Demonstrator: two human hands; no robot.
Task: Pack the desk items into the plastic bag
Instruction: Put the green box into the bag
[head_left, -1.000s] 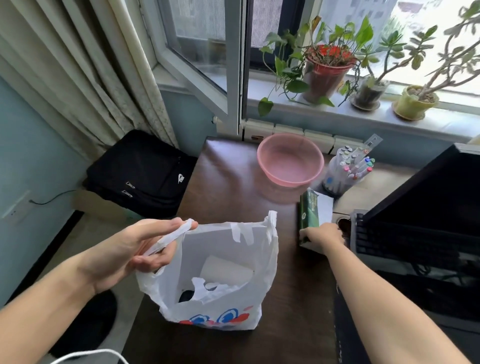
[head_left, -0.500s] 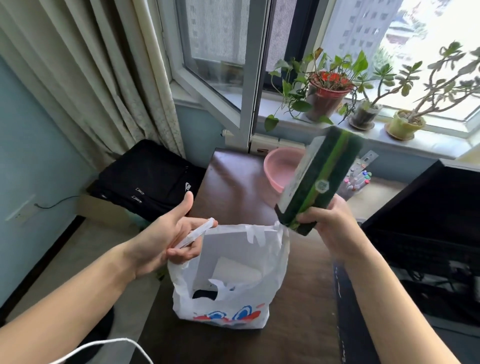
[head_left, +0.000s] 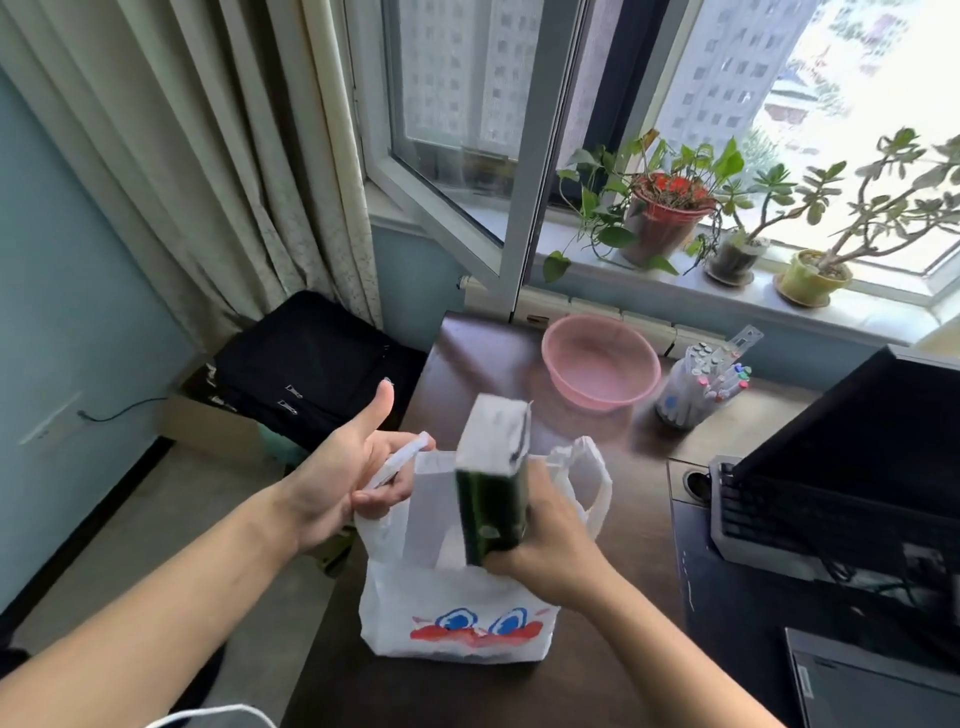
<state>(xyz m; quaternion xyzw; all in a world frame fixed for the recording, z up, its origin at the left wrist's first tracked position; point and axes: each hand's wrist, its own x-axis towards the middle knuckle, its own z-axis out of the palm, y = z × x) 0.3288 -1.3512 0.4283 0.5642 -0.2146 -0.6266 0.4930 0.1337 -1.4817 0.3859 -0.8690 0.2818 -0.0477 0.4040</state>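
A white plastic bag (head_left: 457, 618) with a red and blue print stands open on the dark wooden desk (head_left: 483, 353). My left hand (head_left: 343, 478) pinches the bag's left handle, thumb raised. My right hand (head_left: 545, 545) grips the lower end of a green book (head_left: 493, 483) with white page edges. The book is upright, right over the bag's mouth. The bag's contents are hidden behind the book and my hands.
Behind the bag a pink bowl (head_left: 600, 369) sits on the desk, with a clear holder of markers (head_left: 696, 384) to its right. A laptop (head_left: 852, 467) stands at the right. A black suitcase (head_left: 311, 364) lies left of the desk. Potted plants (head_left: 670, 208) line the windowsill.
My right hand took the green book off the desk, lifted it, then brought it left and down over the bag's mouth. My left hand kept hold of the handle.
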